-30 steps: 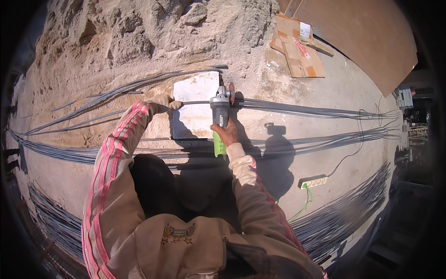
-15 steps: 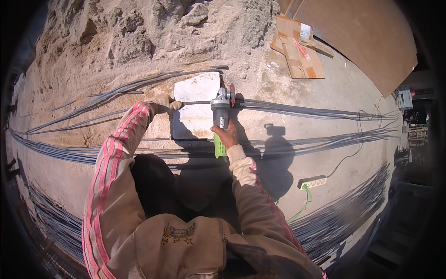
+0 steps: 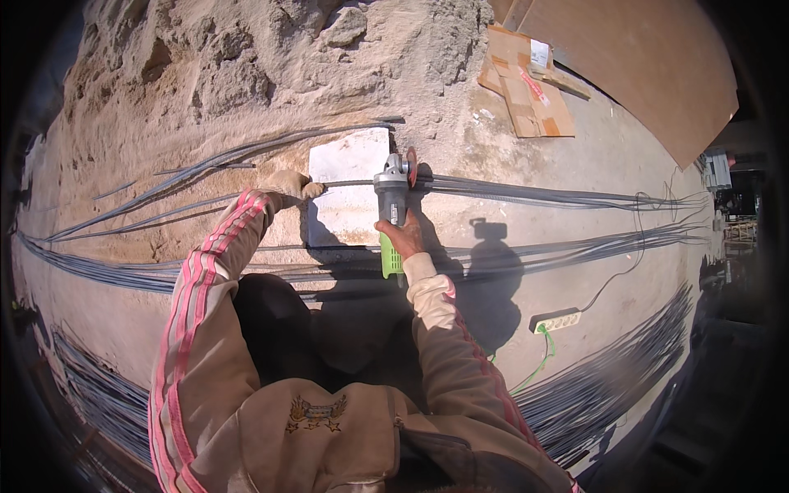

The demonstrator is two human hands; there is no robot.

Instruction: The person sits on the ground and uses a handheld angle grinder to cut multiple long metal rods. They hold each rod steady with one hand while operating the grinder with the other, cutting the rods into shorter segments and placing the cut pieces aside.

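Note:
My right hand grips the body of a green and dark grey angle grinder with a silver head. Its reddish disc stands upright at the right of the head, right over the steel rods; I cannot tell whether it touches them. My left hand, in a tan glove, is closed around a steel rod left of the grinder. That rod crosses a white block lying on the ground, and the grinder partly hides the block's right side.
A sand heap rises at the far side. More rod bundles run across nearer me. At right lie a power strip with a green cable, flattened cardboard and a brown board. Thin rods lie near right.
Almost nothing differs. The grinder and both hands keep their places, apart from a very slight shift of the whole view.

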